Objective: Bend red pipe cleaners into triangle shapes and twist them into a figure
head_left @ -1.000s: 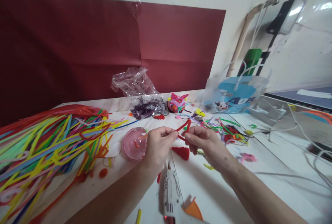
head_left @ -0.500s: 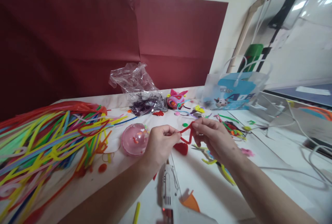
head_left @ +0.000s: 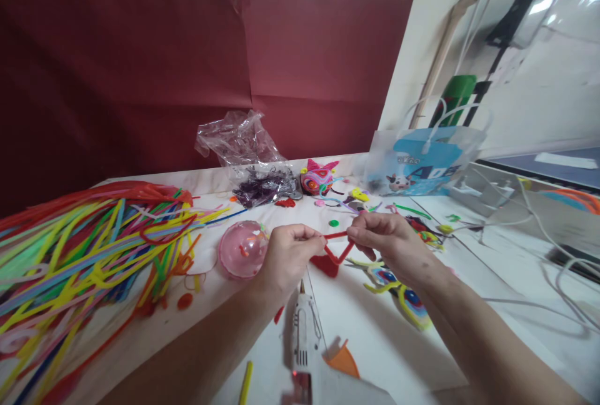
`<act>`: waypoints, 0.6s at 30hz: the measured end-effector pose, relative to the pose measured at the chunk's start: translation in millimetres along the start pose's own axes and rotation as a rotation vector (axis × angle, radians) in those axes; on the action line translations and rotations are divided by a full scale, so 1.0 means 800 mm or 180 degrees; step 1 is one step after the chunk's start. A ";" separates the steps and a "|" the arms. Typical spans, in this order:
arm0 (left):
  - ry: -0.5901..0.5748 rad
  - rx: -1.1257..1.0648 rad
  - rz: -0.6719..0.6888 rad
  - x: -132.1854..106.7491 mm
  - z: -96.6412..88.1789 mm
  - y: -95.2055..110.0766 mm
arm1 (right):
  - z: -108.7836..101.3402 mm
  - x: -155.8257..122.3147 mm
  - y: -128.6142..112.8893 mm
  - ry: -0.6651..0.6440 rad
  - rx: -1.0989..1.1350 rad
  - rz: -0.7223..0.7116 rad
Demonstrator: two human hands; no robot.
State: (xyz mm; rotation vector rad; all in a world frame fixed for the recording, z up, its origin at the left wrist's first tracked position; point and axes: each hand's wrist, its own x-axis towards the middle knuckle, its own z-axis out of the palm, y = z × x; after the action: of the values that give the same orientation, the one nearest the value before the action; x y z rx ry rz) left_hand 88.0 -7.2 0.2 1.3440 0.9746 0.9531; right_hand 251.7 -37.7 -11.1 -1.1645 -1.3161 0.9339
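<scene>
My left hand and my right hand pinch the two ends of a short red pipe cleaner, bent into a V that hangs between them above the white table. Just under it lies a red fuzzy piece. A pink clear dome sits left of my left hand. A colourful pipe-cleaner figure lies under my right wrist.
A big heap of coloured pipe cleaners covers the left of the table. A white glue gun and an orange cone lie near the front. A plastic bag, a pink mask figure and a blue gift bag stand at the back; cables trail right.
The bend in the red pipe cleaner pointed up a second ago and now points down. My right hand shifted right and up, uncovering the colourful figure below it.
</scene>
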 end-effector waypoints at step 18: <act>-0.0257 -0.0741 -0.0074 0.003 -0.006 -0.012 | 0.024 -0.005 0.004 -0.0005 0.0067 0.0251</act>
State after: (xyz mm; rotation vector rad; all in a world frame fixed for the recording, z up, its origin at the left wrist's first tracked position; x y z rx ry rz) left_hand 84.0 -3.2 -9.3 1.1639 0.7905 0.9561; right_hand 233.0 -38.7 -16.4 -1.2069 -1.2664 1.0036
